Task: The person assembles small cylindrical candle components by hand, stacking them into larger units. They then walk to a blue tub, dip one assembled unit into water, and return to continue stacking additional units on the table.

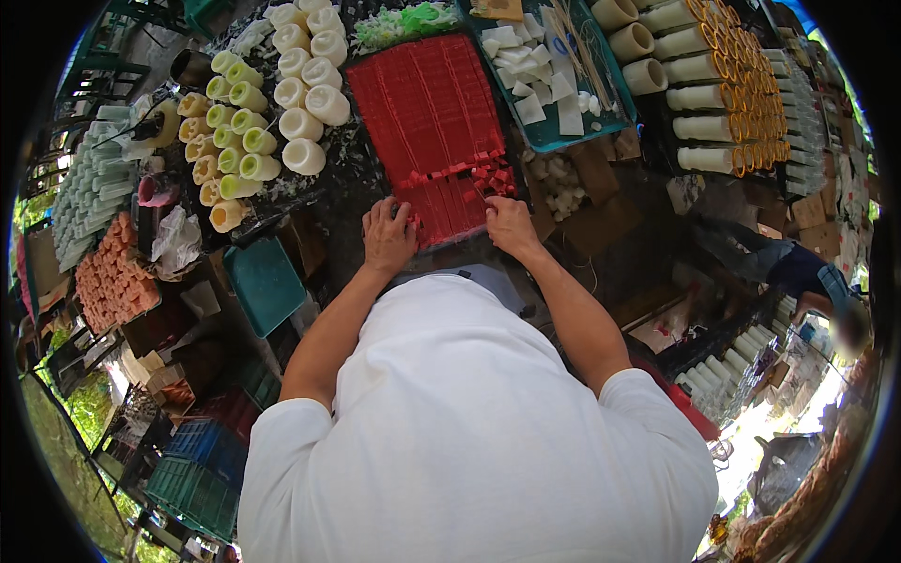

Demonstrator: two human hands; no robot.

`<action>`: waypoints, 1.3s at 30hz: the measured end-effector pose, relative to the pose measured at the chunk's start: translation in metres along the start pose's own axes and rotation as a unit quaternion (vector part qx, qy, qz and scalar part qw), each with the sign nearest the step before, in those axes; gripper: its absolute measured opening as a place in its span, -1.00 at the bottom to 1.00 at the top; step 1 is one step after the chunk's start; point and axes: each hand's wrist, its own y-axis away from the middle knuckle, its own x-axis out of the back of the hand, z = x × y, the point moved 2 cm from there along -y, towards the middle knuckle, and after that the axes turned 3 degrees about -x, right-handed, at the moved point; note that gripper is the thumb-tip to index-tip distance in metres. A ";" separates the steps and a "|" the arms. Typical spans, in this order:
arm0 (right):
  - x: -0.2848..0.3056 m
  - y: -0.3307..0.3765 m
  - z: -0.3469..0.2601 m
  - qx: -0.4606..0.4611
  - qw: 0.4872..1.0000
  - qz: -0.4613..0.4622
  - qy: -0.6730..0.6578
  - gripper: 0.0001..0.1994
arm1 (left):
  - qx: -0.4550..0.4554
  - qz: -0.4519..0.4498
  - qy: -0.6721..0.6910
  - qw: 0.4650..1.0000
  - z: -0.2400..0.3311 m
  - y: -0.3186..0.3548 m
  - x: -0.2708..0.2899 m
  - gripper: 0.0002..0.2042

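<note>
Red wax slab (427, 113) lies flat on the dark worktop (648, 202) straight ahead of me, scored lengthwise into narrow strips, with a band of loose cut red pieces (474, 174) scattered across it near my end. My left hand (388, 236) rests on the slab's near left corner, fingers curled down against the wax; whether they pinch anything I cannot tell. My right hand (508, 225) sits at the near right edge, fingers bent toward the cut pieces, and its grip is likewise hidden from me.

To the left of the slab stand rows of short round candles, white ones (305, 75) nearer it and pale green and yellow ones (230, 131) beyond. Further left, a stack of pale green tubes (89, 192) and a batch of orange blocks (113, 277). A teal tray (265, 284) leans below the worktop by my left arm. Behind the slab to the right, another teal tray (554, 141) holds white chunks and thin sticks. Cream cylinders with orange rings (718, 94) lie stacked at the far right.

Cardboard scraps (591, 202) litter the surface on my right. Green crates (192, 479) sit low at the left, with greenery outside. Another person (807, 277) bends at the right edge.
</note>
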 end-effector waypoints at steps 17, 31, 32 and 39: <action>-0.026 0.002 -0.001 -0.025 0.997 0.060 -0.041 -0.75 | 0.000 -0.041 0.027 0.999 -0.021 0.020 0.013 -0.56; -0.027 -0.003 0.001 0.010 0.992 0.125 0.000 -0.75 | -0.032 -0.037 0.035 0.998 -0.019 -0.001 0.022 -0.57; -0.027 0.004 0.003 0.005 0.993 0.117 0.010 -0.75 | -0.028 -0.041 0.035 0.998 -0.021 0.000 0.021 -0.56; -0.025 0.022 -0.006 -0.062 0.998 0.023 0.024 -0.72 | -0.012 -0.033 0.029 0.999 -0.033 0.012 0.022 -0.57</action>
